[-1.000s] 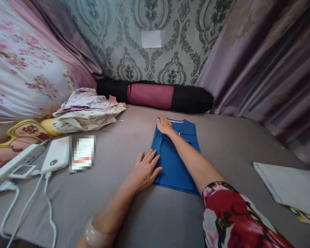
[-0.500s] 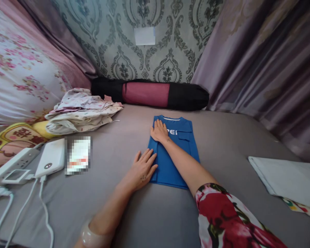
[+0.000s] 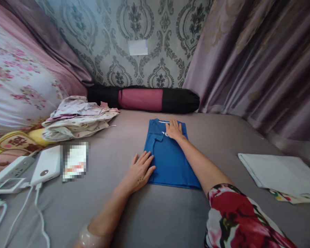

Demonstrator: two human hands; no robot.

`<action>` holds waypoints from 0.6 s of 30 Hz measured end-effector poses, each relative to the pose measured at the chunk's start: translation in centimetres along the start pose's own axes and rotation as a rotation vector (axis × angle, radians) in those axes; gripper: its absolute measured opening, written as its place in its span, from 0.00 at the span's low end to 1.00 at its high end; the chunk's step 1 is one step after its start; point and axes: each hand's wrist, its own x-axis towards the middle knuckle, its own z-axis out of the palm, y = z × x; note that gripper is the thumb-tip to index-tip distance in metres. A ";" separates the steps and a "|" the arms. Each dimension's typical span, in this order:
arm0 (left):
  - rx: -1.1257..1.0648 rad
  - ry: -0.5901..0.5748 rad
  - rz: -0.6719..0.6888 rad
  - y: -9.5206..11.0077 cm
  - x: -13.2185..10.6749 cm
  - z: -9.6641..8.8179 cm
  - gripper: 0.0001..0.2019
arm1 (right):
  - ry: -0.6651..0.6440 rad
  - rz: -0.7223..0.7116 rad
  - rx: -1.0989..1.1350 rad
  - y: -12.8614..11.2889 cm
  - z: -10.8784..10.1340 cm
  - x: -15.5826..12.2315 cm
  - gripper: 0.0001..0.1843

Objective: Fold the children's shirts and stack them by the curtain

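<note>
A blue T-shirt (image 3: 170, 165) lies on the grey bed sheet, its sides folded inward and its white-trimmed collar at the far end. Part of a white print shows beside my right hand (image 3: 174, 130), which rests flat on the upper right of the shirt with fingers stretched out. My left hand (image 3: 141, 170) lies open along the lower left edge, its fingertips on the fabric. A folded sleeve sits on the shirt's upper left. Neither hand grips anything.
A black and pink rolled bag (image 3: 141, 99) lies against the patterned wall. Crumpled cloth (image 3: 77, 119), a white power bank (image 3: 46, 165), a power strip (image 3: 12, 168) with cables and a blurred-out item (image 3: 74, 161) are on the left. Folded pale fabric (image 3: 281, 172) lies on the right.
My right hand has moved from the shirt's upper left to its upper right, uncovering the left folded sleeve. My left hand stays by the lower left edge. The view has shifted slightly.
</note>
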 end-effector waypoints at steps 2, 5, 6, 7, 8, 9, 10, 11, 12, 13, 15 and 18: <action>-0.009 0.000 0.003 0.0 -0.1 0.0 0.29 | -0.026 0.028 -0.063 1.9 -0.2 0.4 0.34; -0.021 0.007 0.023 -0.2 -0.2 0.2 0.30 | -0.076 0.027 -0.118 3.5 0.3 1.2 0.36; -0.024 0.009 0.032 -0.2 -0.2 0.2 0.30 | -0.092 0.025 -0.122 3.8 0.5 1.4 0.36; -0.028 0.010 0.040 -0.3 -0.3 0.2 0.31 | -0.100 0.024 -0.121 3.9 0.8 1.5 0.37; -0.030 0.007 0.045 -0.3 -0.3 0.2 0.31 | -0.096 0.021 -0.115 4.0 1.0 1.6 0.37; -0.032 0.004 0.047 -0.4 -0.3 0.2 0.31 | -0.086 0.018 -0.108 4.0 1.2 1.6 0.37; -0.033 0.000 0.045 -0.4 -0.3 0.1 0.32 | -0.073 0.015 -0.101 4.0 1.3 1.6 0.37; -0.035 -0.004 0.042 -0.4 -0.3 0.1 0.32 | -0.061 0.012 -0.096 4.0 1.4 1.5 0.37; -0.038 -0.006 0.038 -0.4 -0.3 0.0 0.32 | -0.055 0.010 -0.091 4.0 1.4 1.4 0.36; -0.042 -0.009 0.036 -0.4 -0.2 0.0 0.32 | -0.053 0.010 -0.084 4.0 1.4 1.4 0.36; -0.052 -0.009 0.034 -0.4 -0.2 -0.1 0.32 | -0.058 0.010 -0.066 4.1 1.2 1.3 0.36; -0.061 0.008 0.028 -0.4 -0.1 0.0 0.30 | -0.118 -0.008 -0.006 4.3 0.4 1.3 0.35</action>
